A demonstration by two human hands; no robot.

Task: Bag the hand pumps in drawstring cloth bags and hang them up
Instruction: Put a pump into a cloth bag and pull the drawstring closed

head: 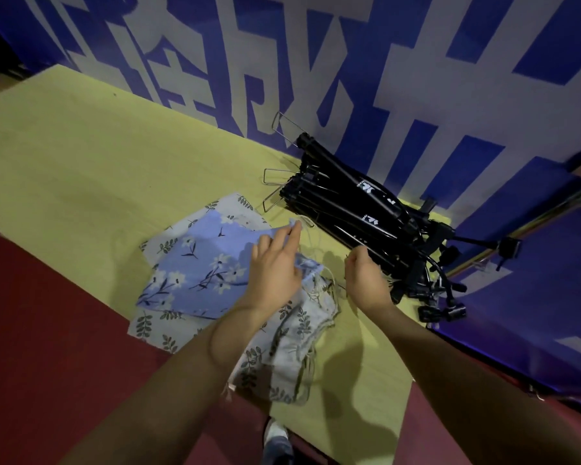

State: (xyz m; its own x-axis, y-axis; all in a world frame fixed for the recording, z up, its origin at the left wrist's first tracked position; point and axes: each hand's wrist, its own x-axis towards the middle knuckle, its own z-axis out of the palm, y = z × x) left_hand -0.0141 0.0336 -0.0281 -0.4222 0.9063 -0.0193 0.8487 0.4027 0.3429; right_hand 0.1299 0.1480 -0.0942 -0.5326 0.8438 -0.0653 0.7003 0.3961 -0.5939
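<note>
Bag selection: left hand (275,266) pinches the blue bag (198,263) corner; right hand (366,276), curled, grip unclear, near pumps (359,209) at desk (81,156) back edge. Next: open mouth.

Your left hand (275,263) is covering the mouth of the blue floral bag (195,270), so you are not seeing whether it is open. Your right hand (366,273) is curling over something too thin to make out. The leaf-print bags (292,344) are lying partly hidden beneath. The print on the hand pumps (359,209) is reading too small.
</note>
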